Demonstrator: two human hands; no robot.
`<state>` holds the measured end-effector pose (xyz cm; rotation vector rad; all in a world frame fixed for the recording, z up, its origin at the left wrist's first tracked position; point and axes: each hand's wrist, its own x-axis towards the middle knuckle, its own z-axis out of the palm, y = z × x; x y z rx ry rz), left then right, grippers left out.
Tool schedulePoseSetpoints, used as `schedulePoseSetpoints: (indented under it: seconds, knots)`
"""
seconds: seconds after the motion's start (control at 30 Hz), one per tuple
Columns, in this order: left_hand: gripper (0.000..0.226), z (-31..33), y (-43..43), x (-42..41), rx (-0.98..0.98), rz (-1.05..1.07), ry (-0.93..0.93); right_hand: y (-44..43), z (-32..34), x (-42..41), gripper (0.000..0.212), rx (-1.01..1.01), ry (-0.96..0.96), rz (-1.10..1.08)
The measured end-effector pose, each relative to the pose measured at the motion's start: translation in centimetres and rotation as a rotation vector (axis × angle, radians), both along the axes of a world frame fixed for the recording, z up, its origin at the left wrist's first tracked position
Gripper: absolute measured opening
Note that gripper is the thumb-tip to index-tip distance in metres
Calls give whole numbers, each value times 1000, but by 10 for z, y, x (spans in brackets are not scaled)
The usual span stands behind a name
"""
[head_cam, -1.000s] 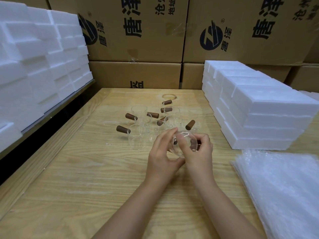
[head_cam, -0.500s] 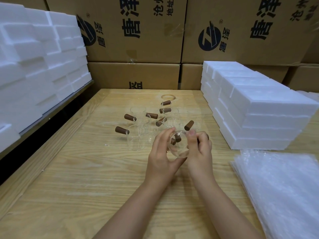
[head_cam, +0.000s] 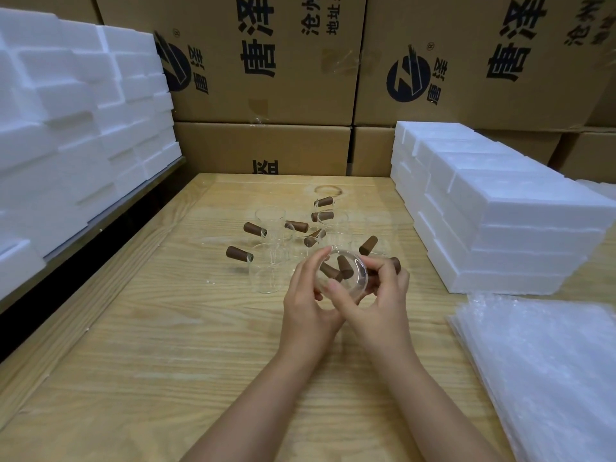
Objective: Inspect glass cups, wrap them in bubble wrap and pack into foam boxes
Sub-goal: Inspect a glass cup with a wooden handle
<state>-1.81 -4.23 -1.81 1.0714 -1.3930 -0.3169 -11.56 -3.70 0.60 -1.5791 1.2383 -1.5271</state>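
Observation:
Both hands hold one clear glass cup (head_cam: 346, 281) above the middle of the wooden table (head_cam: 166, 345), its round mouth tilted toward me. My left hand (head_cam: 308, 310) cradles it from below and the left. My right hand (head_cam: 376, 303) grips its right side, where its brown wooden handle (head_cam: 395, 263) pokes out past the fingers. Behind the hands, several more clear cups with brown handles (head_cam: 266, 261) stand in a loose cluster. A pile of bubble wrap sheets (head_cam: 546, 371) lies at the right front.
White foam boxes (head_cam: 493, 215) are stacked at the table's right back. More foam boxes (head_cam: 76, 128) fill a shelf along the left. Printed cardboard cartons (head_cam: 266, 78) form a wall behind the table.
The held cup has been turned in the hands, so its mouth now faces me more. Both hands shifted their grip slightly and stayed in the same spot.

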Motion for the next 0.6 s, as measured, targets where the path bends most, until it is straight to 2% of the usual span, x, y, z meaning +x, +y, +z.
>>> schedulePoseSetpoints:
  seconds: [0.13,0.23,0.47,0.6]
  knots:
    - [67,1,1,0,-38,13,-80,1,-2,4,63,-29,10,-59]
    - [56,4,3,-1,-87,14,-108,1,-5,6,62,-35,-9,-88]
    - [60,3,3,-2,-117,-11,-149,-1,-2,5,31,-1,-157,-108]
    - [64,2,1,1,-130,-31,-151,-3,-4,3,21,27,-342,-127]
